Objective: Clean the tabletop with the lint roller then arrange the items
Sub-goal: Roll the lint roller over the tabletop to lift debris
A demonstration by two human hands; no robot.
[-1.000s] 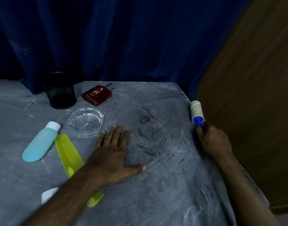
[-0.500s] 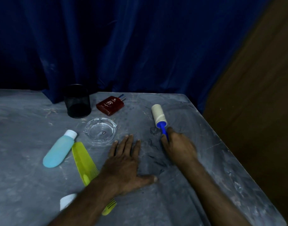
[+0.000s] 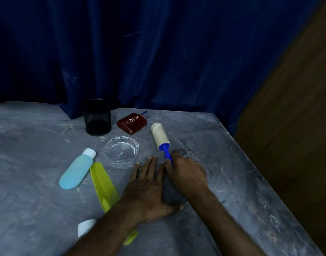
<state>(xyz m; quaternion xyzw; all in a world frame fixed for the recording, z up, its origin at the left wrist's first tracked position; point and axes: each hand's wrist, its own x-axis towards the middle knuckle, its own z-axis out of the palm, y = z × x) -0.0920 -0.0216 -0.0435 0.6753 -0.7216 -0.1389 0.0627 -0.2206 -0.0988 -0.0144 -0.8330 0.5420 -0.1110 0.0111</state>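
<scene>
My right hand (image 3: 187, 174) grips the blue handle of the lint roller (image 3: 160, 136), whose cream head lies on the grey tabletop (image 3: 223, 163) just right of the glass ashtray (image 3: 121, 150). My left hand (image 3: 149, 187) rests flat on the table, fingers spread, touching my right hand. To the left lie a light blue bottle (image 3: 77, 169) with a white cap and a yellow-green comb (image 3: 103, 185), partly hidden under my left forearm. A red perfume bottle (image 3: 132, 123) lies flat near the back. A black mesh cup (image 3: 97, 117) stands beside it.
A small white object (image 3: 85, 227) peeks out by my left forearm. A dark blue curtain (image 3: 140, 52) hangs behind the table. The table's right edge runs diagonally beside a brown wall (image 3: 291, 126). The tabletop carries scratches and dusty streaks.
My right hand has swept the lint roller leftward from the table's right edge to beside the ashtray. My left hand has stayed flat in place.
</scene>
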